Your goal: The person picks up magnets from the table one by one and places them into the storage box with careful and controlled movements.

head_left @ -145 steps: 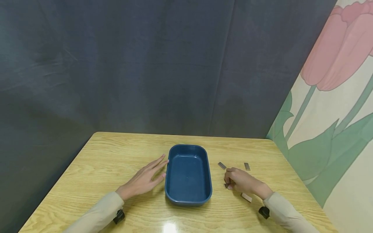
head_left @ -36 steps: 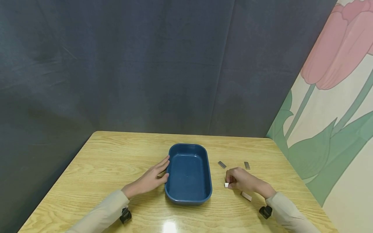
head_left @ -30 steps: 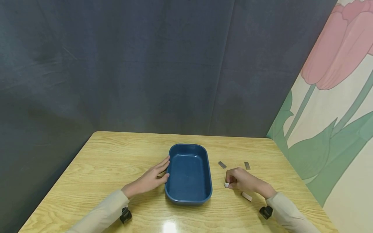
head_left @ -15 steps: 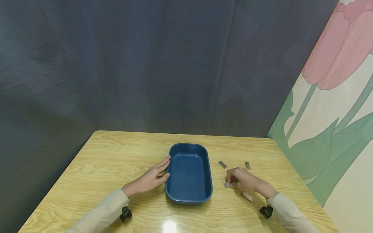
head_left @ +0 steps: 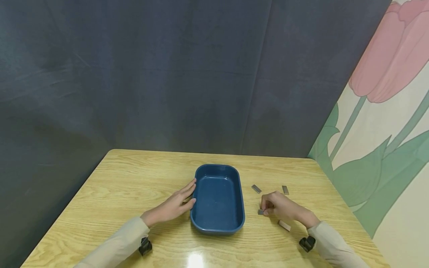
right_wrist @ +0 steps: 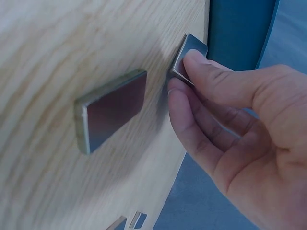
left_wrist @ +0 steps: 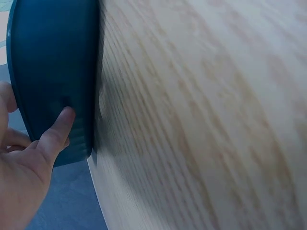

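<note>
A deep blue rectangular bin (head_left: 218, 201) stands in the middle of the table, nothing visible inside it. My left hand (head_left: 169, 208) lies against its left side, fingers extended at the rim and the thumb touching the outer wall in the left wrist view. To the right of the bin, my right hand (head_left: 281, 207) pinches a small flat silver metal block (right_wrist: 192, 48) between thumb and fingers, low over the table; whether the block touches the wood I cannot tell. Closest to that hand lies another such block (right_wrist: 114, 111), flat on the table.
Beyond the right hand lie two more flat metal blocks, one (head_left: 256, 189) nearer the bin and one (head_left: 285, 190) farther right. The wooden table (head_left: 140, 175) ends at a dark curtain (head_left: 187, 74). A wall with painted tulips (head_left: 378, 175) borders its right side.
Since the oldest frame my left hand has come in against the bin's side. The pinched block has tilted, its visible face turning from bright white to grey; the right hand barely moved.
</note>
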`<state>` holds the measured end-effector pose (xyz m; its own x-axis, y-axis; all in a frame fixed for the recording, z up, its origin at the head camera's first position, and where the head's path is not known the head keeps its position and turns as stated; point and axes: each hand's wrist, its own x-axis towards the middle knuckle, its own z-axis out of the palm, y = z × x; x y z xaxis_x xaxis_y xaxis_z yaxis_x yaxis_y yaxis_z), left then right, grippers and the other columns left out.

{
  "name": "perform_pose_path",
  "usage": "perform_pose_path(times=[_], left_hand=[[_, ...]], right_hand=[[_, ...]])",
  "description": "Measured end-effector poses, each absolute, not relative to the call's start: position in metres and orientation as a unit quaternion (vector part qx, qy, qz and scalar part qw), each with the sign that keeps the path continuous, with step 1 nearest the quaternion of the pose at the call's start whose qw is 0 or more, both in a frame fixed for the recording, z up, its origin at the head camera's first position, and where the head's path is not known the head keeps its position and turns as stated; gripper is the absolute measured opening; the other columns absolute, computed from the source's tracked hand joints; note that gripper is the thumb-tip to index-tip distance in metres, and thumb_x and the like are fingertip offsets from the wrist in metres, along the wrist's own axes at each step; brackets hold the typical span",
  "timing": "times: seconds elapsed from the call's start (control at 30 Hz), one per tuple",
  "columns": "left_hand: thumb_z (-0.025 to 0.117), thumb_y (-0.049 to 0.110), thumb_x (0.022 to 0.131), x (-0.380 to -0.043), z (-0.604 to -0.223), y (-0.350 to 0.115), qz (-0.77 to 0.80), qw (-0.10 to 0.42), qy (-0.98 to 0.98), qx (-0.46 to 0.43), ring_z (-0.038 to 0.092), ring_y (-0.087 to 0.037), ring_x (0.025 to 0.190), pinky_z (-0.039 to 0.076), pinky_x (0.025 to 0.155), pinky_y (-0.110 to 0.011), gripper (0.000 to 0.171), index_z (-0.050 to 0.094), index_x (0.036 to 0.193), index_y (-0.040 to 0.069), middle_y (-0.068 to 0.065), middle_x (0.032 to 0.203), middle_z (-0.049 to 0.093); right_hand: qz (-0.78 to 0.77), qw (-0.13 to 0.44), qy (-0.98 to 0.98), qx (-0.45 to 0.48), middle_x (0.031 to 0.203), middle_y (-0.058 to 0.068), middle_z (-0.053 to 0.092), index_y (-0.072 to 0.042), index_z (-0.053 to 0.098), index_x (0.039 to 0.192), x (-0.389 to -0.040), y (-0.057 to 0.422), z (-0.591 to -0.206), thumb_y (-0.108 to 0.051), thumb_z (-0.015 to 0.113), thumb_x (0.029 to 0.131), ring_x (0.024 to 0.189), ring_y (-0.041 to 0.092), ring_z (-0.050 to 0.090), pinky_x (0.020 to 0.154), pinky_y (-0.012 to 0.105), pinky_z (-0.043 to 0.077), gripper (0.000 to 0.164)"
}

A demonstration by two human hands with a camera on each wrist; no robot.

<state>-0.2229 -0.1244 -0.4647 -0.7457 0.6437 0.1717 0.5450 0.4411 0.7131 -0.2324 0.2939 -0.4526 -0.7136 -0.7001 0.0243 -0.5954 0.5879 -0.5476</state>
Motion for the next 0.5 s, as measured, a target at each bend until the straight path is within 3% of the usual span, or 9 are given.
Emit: perform_pose_path(times=[0.27, 0.5], left_hand=[[0.047, 0.017, 0.107, -0.2211, -0.4662, -0.1238, 0.372, 0.049, 0.86, 0.346, 0.02, -0.034, 0.146, 0.037, 0.107, -0.047, 0.059, 0.021, 0.151, -0.012, -0.019, 0.163, 0.005], [0.046, 0.018, 0.107, -0.2209, -0.4669, -0.1234, 0.368, 0.053, 0.864, 0.338, 0.017, -0.027, 0.146, 0.034, 0.11, -0.045, 0.059, 0.021, 0.152, -0.01, -0.016, 0.164, 0.004]], right_hand=[[-0.283, 0.097, 0.88, -0.368, 0.079, -0.006, 0.065, -0.012, 0.066, 0.083, -0.2334, 0.2932, -0.4531, 0.006, 0.073, 0.085, 0.066, 0.004, 0.057, 0.059, 0.023, 0.051, 0.019], [-0.302, 0.1, 0.874, -0.367, 0.079, -0.003, 0.066, -0.01, 0.067, 0.083, -0.2337, 0.2915, -0.4521, 0.009, 0.071, 0.086, 0.066, 0.007, 0.06, 0.059, 0.024, 0.052, 0.019]])
